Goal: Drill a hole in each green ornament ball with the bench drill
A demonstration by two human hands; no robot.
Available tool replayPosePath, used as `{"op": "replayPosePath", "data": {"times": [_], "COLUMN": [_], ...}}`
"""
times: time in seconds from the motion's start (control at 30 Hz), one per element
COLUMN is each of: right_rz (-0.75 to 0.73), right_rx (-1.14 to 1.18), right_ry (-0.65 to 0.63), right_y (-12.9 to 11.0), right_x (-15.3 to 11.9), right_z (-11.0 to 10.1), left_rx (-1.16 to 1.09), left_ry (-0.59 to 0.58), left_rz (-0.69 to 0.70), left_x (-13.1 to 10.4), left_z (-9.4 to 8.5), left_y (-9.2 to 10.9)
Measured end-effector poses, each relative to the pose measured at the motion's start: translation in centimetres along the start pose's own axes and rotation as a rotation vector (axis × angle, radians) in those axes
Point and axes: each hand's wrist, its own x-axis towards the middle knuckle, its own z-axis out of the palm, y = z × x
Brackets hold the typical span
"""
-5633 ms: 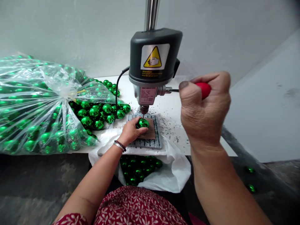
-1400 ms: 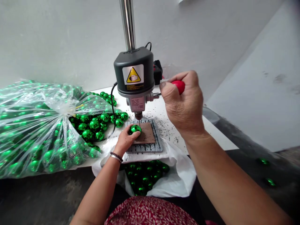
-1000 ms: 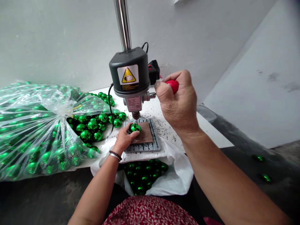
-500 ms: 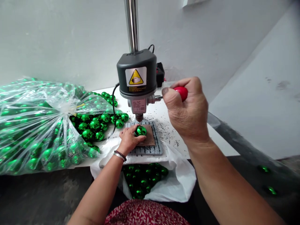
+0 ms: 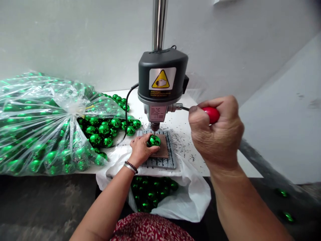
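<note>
A shiny green bauble (image 5: 153, 141) sits on a brown board (image 5: 163, 149) over the grey slotted base (image 5: 172, 160) of a bench drill press (image 5: 163, 77). My left hand (image 5: 142, 148) grips the bauble from the left, thumb at its front and fingers behind. Straight above it is the drill chuck (image 5: 155, 126), its thin bit reaching down to the bauble's top; whether it has entered I cannot tell. My right hand (image 5: 217, 130) is closed around the red knob (image 5: 212, 115) of the press's feed lever.
At left, a clear plastic bag (image 5: 72, 108) full of green baubles lies on the white table (image 5: 198, 157), with loose baubles (image 5: 104, 130) beside it. A white bag (image 5: 197, 197) of baubles hangs at the front edge. Dark shavings surround the base. Two baubles (image 5: 287, 217) lie on the floor.
My right hand has swung the red knob lower, and the chuck sits slightly closer to the bauble. My left hand keeps its grip. The view has shifted, moving the press rightward in frame.
</note>
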Motion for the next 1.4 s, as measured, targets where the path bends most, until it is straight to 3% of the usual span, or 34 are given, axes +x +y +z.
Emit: {"op": "replayPosePath", "data": {"times": [0.37,0.7,1.1,1.2,1.3,1.4], "right_rz": [-0.044,-0.223,-0.199,-0.156,-0.077,0.163], "right_rx": [-0.053,-0.003,0.078,0.085,0.092,0.065], "right_ry": [0.098,0.243,0.212,0.21,0.192,-0.004], "right_y": [0.9,2.6,4.0,3.1,1.0,-1.5], "right_x": [-2.0,-3.8,-5.5,-4.3,-0.7,3.6], "right_z": [0.6,1.9,2.4,2.1,1.8,1.6], "left_rx": [-0.004,0.064,0.039,0.042,0.03,0.009], "left_ry": [0.009,-0.046,-0.076,-0.071,-0.056,-0.029], "left_rz": [0.017,0.013,0.017,0.022,0.047,0.06], "left_x": [-0.1,-0.3,-0.3,-0.2,-0.1,-0.6], "left_z": [0.4,0.1,-0.2,-0.1,0.2,-0.1], "left_y": [-0.4,-0.3,-0.2,-0.2,-0.1,-0.1]}}
